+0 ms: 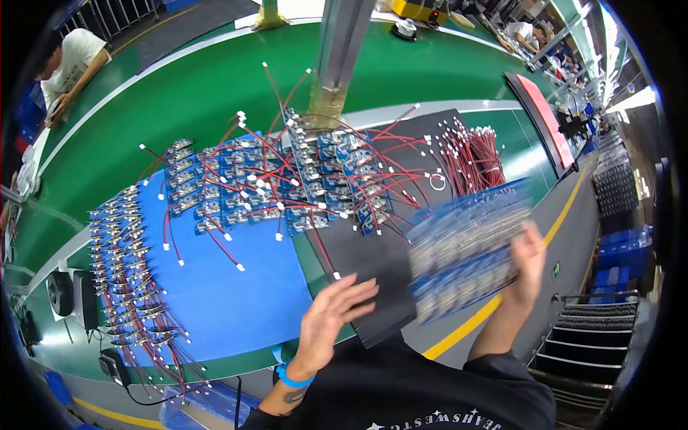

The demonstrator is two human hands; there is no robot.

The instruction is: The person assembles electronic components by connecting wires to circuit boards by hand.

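- The green table (215, 93) fills most of the view, curving away under a grey metal post (337, 50) that stands near its middle.
- A blue mat (236, 301) lies on the table's left part, and a black mat (373, 258) lies just beside it on the right, its near corner hanging over the table's edge.
- Rows of small blue circuit boards (287, 179) with red wires cover the far part of both mats, and the wires cross one another loosely.
- A second column of boards with wires (122, 265) runs down the blue mat's left edge.
- A bundle of loose red wires with white plugs (476, 154) rests at the black mat's far right corner.
- A blue panel of circuit boards (466, 247) is held in the air over the table's right edge, tilted and blurred by motion.
- The right hand (527, 261) grips the panel's right edge; its grip is closed around that edge, fingers behind and thumb in front, as far as the blur lets me tell.
- The left hand (333, 315) is released, fingers spread and slightly curled, its fingertips over the black mat's near edge; whether they touch it I cannot tell. It holds nothing.
- A blue wristband (292, 376) circles the left wrist.
- Another person in a white shirt (68, 61) sits at the table's far left.
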